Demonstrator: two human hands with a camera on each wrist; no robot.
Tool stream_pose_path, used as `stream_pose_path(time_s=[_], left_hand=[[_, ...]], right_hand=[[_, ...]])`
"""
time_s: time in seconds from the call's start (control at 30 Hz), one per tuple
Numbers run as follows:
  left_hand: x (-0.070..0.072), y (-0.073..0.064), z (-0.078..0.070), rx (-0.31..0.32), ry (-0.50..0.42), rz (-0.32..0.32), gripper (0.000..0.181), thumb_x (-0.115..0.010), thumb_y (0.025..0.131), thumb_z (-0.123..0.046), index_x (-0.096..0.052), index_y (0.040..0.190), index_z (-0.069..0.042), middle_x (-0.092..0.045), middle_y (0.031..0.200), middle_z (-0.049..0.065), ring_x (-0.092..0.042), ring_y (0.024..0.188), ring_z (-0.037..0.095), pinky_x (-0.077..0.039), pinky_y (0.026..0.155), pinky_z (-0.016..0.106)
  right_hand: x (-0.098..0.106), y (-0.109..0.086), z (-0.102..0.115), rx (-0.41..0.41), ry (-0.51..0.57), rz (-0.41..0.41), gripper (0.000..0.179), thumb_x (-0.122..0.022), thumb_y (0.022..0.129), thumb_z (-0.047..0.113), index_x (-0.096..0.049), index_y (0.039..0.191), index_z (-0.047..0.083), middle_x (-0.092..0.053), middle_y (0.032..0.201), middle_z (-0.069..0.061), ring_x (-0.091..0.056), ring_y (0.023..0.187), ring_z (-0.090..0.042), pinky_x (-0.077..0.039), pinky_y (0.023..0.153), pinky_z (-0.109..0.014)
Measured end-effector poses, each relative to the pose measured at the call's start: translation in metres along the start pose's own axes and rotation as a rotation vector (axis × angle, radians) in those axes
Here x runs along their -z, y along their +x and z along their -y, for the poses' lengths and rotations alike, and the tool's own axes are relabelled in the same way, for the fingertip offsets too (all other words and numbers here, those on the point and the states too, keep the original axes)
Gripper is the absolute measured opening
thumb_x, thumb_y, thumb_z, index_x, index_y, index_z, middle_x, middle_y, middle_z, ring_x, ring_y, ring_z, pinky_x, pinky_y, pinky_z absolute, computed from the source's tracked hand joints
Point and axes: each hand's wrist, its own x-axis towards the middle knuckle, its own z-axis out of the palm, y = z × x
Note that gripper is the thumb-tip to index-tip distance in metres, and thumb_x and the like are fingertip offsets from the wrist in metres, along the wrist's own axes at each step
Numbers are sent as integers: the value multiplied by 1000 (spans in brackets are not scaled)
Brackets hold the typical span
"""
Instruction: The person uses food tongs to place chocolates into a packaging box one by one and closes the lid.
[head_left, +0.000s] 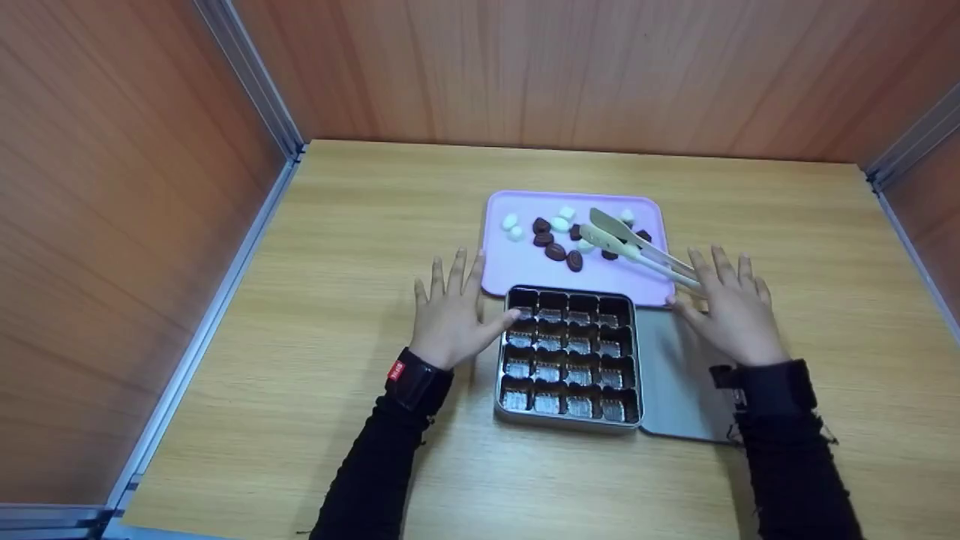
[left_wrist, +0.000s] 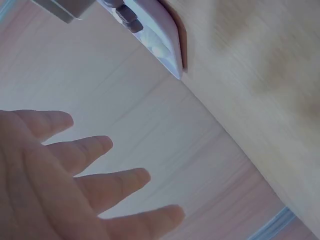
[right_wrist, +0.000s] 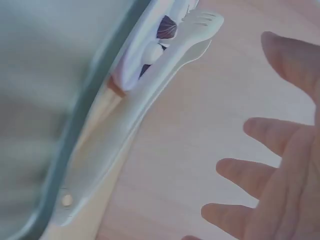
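Note:
My left hand (head_left: 452,321) is spread, fingers straight, at the left of a metal tin (head_left: 570,426); its thumb overlaps the tin's upper left corner in the head view. A dark plastic insert (head_left: 551,358) with several square compartments fills the tin. My right hand (head_left: 731,311), fingers also spread, hovers over the grey lid (head_left: 671,375) beside the tin. Pale green tongs (head_left: 637,251) lie across the pink tray (head_left: 517,277), their handle end by the right hand's thumb. Both palms show bare in the wrist views, the left hand (left_wrist: 60,185) and the right hand (right_wrist: 280,165).
On the tray lie several dark brown chocolates (head_left: 555,251) and several white ones (head_left: 559,224), some partly hidden under the tongs. The wooden table (head_left: 360,225) is bounded by wood-grain panels (head_left: 562,75) at the back and sides, joined by metal posts (head_left: 255,82).

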Motion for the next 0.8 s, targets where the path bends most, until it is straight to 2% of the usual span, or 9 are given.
stream_pose_path(time_s=[0.17,0.3,0.4,0.5,0.63,0.8], left_hand=[[-2,-4,2,-59,-95,-12,99,-48,83,-75,-20,156,-13,-38,153,19,-42,136,42,-37,107,58],[-8,-4,2,-72,-149,25,94,-49,86,-71,-36,148,-2,-63,122,19,-64,106,34,-53,86,47],[-14,-4,1,-71,-186,46,77,-50,90,-63,-52,134,0,-67,103,13,-65,87,27,-53,74,43],[-18,-4,1,-85,-203,48,52,-51,94,-51,-63,112,-4,-64,89,6,-60,74,21,-50,66,39],[-21,-4,1,-98,-226,69,30,-51,96,-40,-59,87,-13,-53,71,-2,-51,62,17,-41,56,31],[-22,-3,0,-84,-281,136,26,-50,96,-36,-51,78,-17,-45,62,-7,-47,56,14,-36,54,28]], right_hand=[[7,25,-1,27,-14,1,84,-61,92,45,-20,156,11,-21,156,-32,-19,139,-59,-20,103,-76],[5,45,-4,31,14,48,82,-62,92,38,-21,154,3,-28,151,-35,-32,135,-56,-30,103,-70],[-2,58,-7,19,17,101,79,-61,93,35,-23,152,-2,-34,146,-38,-39,130,-56,-34,103,-66],[-11,68,-10,1,6,152,74,-59,94,32,-26,149,-6,-40,140,-40,-45,125,-55,-37,101,-64],[-21,76,-11,-17,-4,183,69,-58,95,27,-30,147,-9,-47,133,-39,-53,114,-52,-41,96,-62],[-26,80,-11,-6,-38,153,60,-59,93,22,-40,141,-9,-53,116,-36,-58,92,-45,-46,84,-60]])
